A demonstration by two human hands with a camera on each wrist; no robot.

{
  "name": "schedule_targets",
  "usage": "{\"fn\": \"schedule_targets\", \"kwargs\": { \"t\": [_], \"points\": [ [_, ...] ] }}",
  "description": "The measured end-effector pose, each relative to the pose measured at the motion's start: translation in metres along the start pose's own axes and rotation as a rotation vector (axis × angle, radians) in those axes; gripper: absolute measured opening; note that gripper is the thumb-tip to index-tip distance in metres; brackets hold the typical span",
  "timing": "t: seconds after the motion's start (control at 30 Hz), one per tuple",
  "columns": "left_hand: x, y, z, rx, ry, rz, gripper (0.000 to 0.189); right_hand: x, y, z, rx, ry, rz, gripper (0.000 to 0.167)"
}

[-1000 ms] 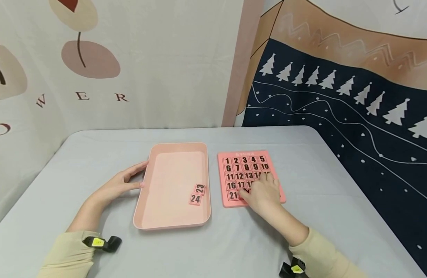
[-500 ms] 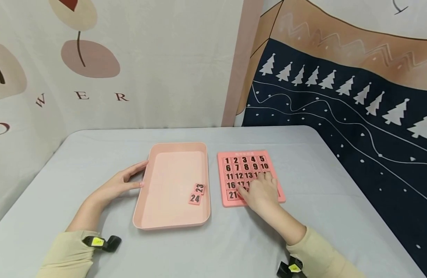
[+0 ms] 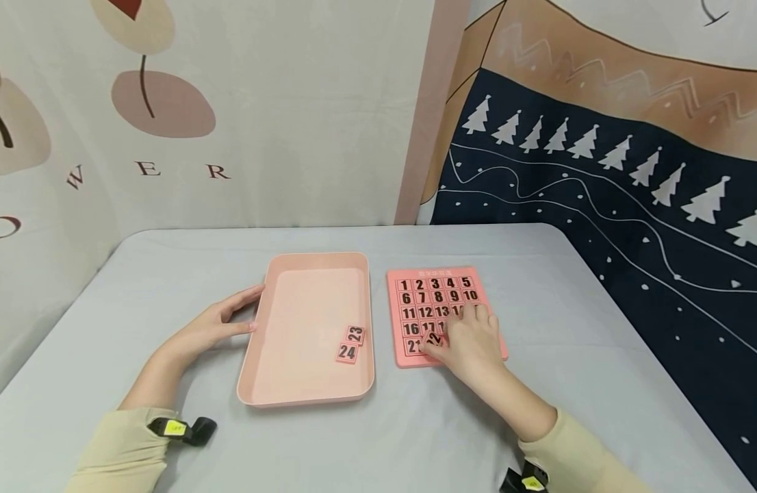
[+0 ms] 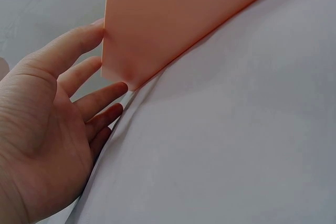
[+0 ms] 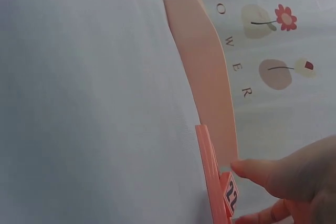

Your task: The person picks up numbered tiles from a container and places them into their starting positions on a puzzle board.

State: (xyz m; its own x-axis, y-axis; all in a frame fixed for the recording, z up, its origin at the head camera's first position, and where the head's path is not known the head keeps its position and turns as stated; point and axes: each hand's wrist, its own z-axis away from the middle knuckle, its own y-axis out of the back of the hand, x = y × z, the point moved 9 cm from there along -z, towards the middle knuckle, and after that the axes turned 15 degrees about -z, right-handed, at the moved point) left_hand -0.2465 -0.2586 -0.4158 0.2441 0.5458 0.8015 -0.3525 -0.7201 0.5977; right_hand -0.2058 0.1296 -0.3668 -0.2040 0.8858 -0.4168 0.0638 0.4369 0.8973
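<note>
My right hand is over the lower part of a pink number puzzle board. Its thumb and fingers pinch the number 22 tile, which sits tilted in the bottom row beside 21. In the right wrist view the 22 tile rises above the board's edge, between thumb and finger. The hand hides the board's lower right part. My left hand touches the left rim of a light pink tray with fingers extended. Number tiles 23 and 24 lie in the tray's right side.
Tray and board stand side by side on a table with a pale cloth, a narrow gap between them. Behind the table hang a cream printed curtain and a dark cloth with white trees.
The 22 tile, mostly covered by the right hand before, now shows tilted next to the thumb. The right hand has shifted slightly. The left hand and tray stay put.
</note>
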Motion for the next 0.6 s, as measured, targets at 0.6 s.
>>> {"fn": "schedule_targets", "kwargs": {
  "t": [0.6],
  "points": [
    [-0.0008,0.0011,-0.0008,0.008,0.003,-0.031,0.07,-0.0077,0.0015,0.0029,0.038,0.137,-0.024,0.038]
  ]
}}
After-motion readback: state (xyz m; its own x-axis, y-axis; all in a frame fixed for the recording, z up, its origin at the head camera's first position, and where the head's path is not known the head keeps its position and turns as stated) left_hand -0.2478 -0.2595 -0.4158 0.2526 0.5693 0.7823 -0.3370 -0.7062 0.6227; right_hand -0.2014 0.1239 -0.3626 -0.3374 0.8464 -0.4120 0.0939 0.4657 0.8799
